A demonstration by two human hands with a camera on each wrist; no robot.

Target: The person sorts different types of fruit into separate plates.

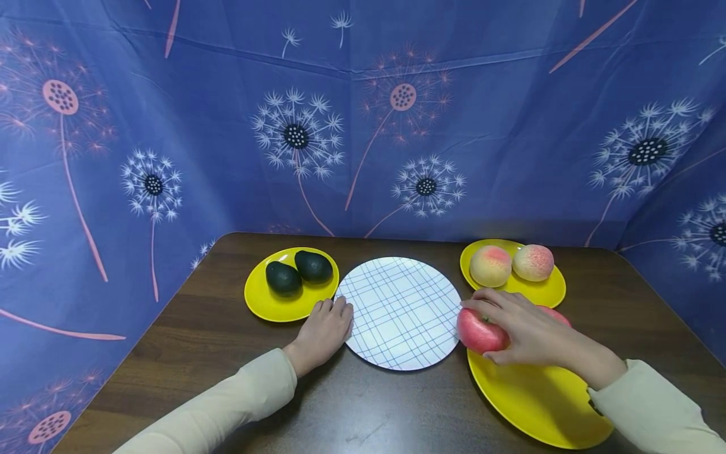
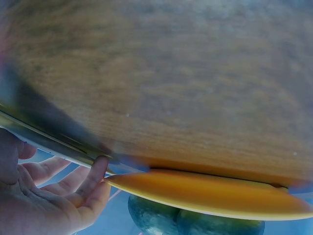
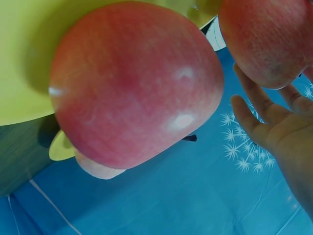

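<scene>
In the head view, my right hand (image 1: pixel 524 328) grips a red apple (image 1: pixel 481 332) between thumb and fingers, at the right rim of the round white plate (image 1: pixel 399 312) with blue lines. A second red apple (image 3: pixel 137 85) is largely hidden behind that hand in the head view; the right wrist view shows it large, by the big yellow plate (image 1: pixel 539 403). My left hand (image 1: pixel 322 331) touches the white plate's left rim with its fingertips, beside the smaller yellow plate (image 1: pixel 263 302). On that plate lie two dark green avocados (image 1: pixel 283 279).
At the back right, another yellow plate (image 1: pixel 550 293) bears two peaches (image 1: pixel 490 266). The plates stand on a dark wooden table (image 1: pixel 193 340). Behind it hangs a blue cloth (image 1: pixel 227 126) with dandelion prints, which also runs along both sides.
</scene>
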